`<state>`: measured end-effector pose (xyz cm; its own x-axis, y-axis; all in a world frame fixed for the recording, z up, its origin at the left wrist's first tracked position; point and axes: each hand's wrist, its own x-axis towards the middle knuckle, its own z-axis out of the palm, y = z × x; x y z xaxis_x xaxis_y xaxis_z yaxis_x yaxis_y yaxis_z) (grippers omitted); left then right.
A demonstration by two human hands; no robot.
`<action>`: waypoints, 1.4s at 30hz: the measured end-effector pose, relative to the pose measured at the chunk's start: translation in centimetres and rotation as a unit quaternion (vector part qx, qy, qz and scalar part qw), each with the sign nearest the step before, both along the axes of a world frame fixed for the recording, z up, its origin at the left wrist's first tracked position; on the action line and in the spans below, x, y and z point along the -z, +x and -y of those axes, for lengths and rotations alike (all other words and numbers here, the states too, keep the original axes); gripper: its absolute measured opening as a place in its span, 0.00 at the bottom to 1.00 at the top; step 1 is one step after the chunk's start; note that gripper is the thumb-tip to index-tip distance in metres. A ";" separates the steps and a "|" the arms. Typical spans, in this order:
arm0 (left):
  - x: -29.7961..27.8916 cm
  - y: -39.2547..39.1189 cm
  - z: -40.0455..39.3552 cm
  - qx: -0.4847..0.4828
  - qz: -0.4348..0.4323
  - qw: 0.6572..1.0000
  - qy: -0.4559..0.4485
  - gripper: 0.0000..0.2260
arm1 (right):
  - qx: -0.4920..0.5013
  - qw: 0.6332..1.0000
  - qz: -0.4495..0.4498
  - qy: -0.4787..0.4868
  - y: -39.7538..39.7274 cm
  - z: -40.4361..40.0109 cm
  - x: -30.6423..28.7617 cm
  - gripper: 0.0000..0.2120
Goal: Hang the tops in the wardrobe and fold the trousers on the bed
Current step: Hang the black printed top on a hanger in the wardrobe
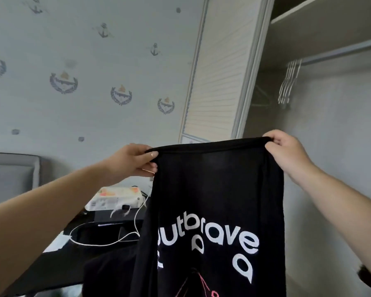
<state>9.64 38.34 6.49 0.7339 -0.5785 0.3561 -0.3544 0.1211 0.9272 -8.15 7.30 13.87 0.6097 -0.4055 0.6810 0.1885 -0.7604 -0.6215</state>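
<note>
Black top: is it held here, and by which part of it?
Yes. Both hands hold the black top up by its upper edge: the left hand pinches the left corner, the right hand the right corner.

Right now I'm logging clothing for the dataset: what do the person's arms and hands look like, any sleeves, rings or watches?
Both forearms are bare, with no sleeves in view. The left hand and right hand show no gloves, rings or watch that I can see. The nails on the left hand look short and unpainted.
</note>
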 end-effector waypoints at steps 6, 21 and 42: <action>-1.3 1.3 12.6 -0.007 0.012 1.000 -0.025 0.08 | 0.084 0.996 0.024 0.015 -2.6 8.0 -1.4 0.15; -9.7 7.4 36.6 0.280 -0.210 0.917 -0.191 0.12 | 0.341 0.937 0.040 -0.066 -3.3 21.8 -5.2 0.12; -16.4 9.5 54.5 0.341 -0.347 0.833 -0.263 0.05 | 0.321 0.937 -0.087 -0.107 2.1 38.2 -6.2 0.10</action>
<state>19.17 -16.13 22.92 0.4327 -0.8436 0.3179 0.5628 0.5283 0.6358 -6.04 -30.95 20.09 0.3969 -0.5926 0.7010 -0.4405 -0.7930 -0.4209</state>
